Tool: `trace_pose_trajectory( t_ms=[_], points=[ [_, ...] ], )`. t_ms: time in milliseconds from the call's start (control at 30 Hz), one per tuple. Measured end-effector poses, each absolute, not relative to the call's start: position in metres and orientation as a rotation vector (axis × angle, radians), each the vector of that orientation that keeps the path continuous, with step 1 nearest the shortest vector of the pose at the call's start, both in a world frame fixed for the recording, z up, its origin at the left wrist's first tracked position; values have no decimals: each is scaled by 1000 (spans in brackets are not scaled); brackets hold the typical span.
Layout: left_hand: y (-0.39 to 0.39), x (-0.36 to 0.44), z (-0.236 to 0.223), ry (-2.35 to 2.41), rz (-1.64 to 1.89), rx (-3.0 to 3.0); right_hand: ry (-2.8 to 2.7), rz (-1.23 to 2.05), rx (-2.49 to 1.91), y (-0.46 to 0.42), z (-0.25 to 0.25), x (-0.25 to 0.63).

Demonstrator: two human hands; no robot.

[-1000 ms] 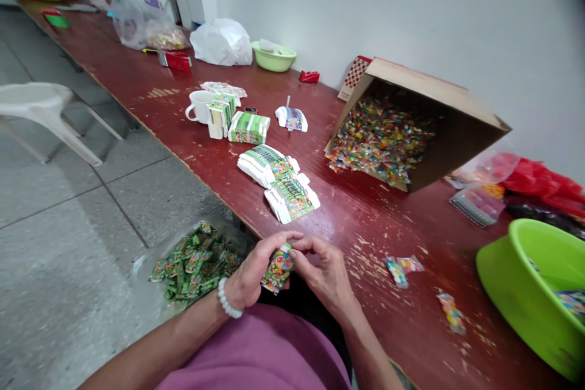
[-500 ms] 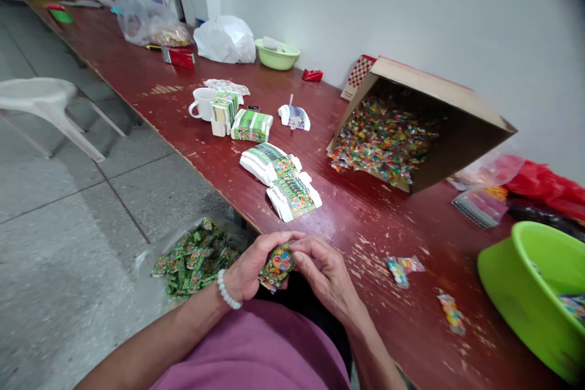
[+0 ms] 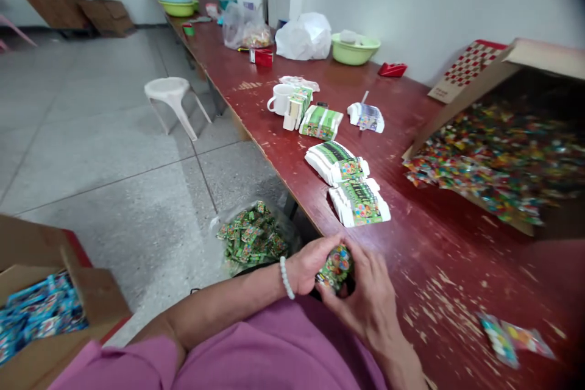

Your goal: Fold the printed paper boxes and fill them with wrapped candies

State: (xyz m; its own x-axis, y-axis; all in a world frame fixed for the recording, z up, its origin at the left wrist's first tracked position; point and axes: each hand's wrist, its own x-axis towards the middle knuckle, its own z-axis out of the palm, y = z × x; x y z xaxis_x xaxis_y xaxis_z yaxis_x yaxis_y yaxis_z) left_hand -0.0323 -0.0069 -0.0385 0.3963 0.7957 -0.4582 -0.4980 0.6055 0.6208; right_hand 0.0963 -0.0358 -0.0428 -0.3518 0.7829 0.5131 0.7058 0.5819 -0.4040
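Observation:
Between my two hands, just off the table's edge, is a small green printed candy box. My left hand, with a pale bead bracelet at the wrist, wraps its left side. Fingers and thumb of my right hand close round its right side. Beyond them on the table lie fanned stacks of flat green-and-white cartons. To the left on the floor, a clear plastic bag holds many filled green boxes. Two small clear candy packets lie on the table at right.
A large cardboard box of wrapped candies lies on its side at right. Further along the red table are a white mug and a green basin. A white stool and a box of blue packets stand at left.
The view has swung left, bringing the blue packets and more floor into sight. My right hand has shifted from pinching the box's upper edge to wrapping its right side.

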Motion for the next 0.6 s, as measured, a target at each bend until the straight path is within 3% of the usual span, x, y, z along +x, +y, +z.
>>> trace_pose_trajectory(
  t_ms=[200,400,600],
  points=[
    [-8,-103,-40,1077,941,705,-2090,526,-1182,-18,-43,91],
    [9,-195,-45,1516,1138,963,-1837,216,-1585,46,-55,150],
    [35,-181,-40,1487,1123,1177,-1942,121,-1992,83,-71,156]
  ],
)
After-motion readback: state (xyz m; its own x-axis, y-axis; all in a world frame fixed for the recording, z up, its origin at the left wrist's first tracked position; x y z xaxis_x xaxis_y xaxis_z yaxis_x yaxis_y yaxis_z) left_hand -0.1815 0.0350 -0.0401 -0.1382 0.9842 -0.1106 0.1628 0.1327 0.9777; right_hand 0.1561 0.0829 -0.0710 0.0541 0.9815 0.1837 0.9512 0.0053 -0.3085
